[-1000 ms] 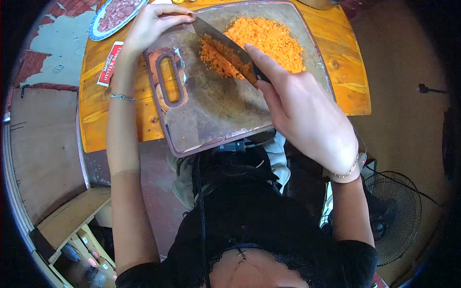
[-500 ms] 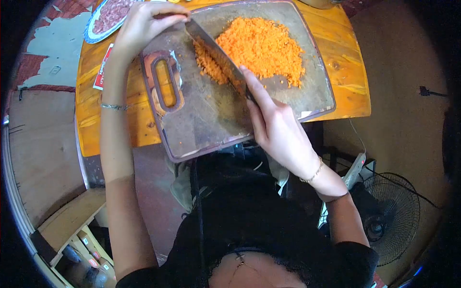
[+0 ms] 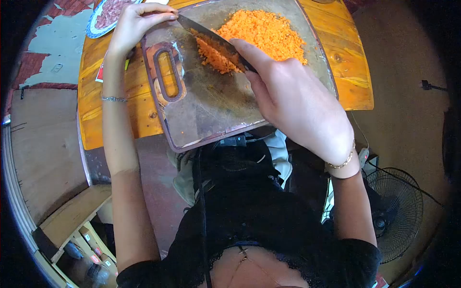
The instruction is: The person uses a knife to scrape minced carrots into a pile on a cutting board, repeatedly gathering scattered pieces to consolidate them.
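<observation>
My right hand [image 3: 300,98] is wrapped round the handle of a kitchen knife [image 3: 207,33], its index finger lying along the top of the blade. At the far end of the blade, the fingertips of my left hand [image 3: 139,23] pinch the knife's tip. The blade slants over the cutting board [image 3: 206,103], raised at the right-hand end. Finely chopped orange bits, which look like carrot [image 3: 266,36], form a large heap behind the knife. A smaller strip of the same bits lies along the near side of the blade, and some cling to it.
A blue-rimmed plate [image 3: 92,31] of pink chopped meat stands at the wooden table's [image 3: 139,126] back left. Something red and white is partly hidden behind my left forearm. On the floor to the right are a fan [image 3: 396,216] and a power strip [image 3: 363,156].
My right hand has risen with the knife handle, up towards the camera. My left hand and the knife tip have shifted slightly left. The view has shifted a little.
</observation>
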Demonstrator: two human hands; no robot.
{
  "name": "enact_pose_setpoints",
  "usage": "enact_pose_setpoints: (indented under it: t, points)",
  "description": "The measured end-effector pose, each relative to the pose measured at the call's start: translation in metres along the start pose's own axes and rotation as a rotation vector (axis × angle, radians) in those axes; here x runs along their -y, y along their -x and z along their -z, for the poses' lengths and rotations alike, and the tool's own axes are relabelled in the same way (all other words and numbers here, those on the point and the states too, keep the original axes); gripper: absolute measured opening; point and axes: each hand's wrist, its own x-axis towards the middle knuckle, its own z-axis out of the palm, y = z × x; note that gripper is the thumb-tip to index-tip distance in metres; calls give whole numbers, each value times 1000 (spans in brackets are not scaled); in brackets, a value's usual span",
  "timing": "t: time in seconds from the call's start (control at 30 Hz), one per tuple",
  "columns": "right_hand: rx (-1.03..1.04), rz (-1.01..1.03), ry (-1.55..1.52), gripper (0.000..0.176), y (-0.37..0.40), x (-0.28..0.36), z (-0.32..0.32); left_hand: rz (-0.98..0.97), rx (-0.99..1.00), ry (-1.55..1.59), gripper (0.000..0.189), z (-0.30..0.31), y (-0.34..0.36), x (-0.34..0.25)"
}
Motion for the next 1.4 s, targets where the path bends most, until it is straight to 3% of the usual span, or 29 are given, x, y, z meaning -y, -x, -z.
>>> enact_pose_setpoints:
  t: [0.2,0.27,0.5,0.63,0.67,0.87,1.0,1.13,1.27,1.4]
  points:
    - [-102,-48,-196,48,7,-4,-78,-119,44,-120,18,18,-1,-4]
    - [-160,-20,-264,49,10,-8,-79,-198,60,-330,17,26,-2,-20]
    - [-60,48,-187,46,9,-19,-35,-152,-54,-212,16,17,14,-21]
    - [-52,12,-348,48,15,0,-43,-79,-5,-89,16,29,20,-30]
    - [55,-40,-382,51,13,6,-42,-102,30,-107,16,35,21,-31]
    - [-13,-37,-428,51,14,4,-65,-23,30,-8,16,28,30,-16]
    - [-61,-93,-411,45,17,-15,-42,-153,19,-154,18,6,4,-24]
    - [-156,-28,-383,45,19,-24,-35,-143,-12,-111,17,-10,-17,-25]
    - [-59,-118,-415,46,27,-12,-26,-141,-4,-163,16,9,-11,-34]
    - [-67,17,-476,48,33,-13,-42,-130,26,-188,14,23,14,-53]
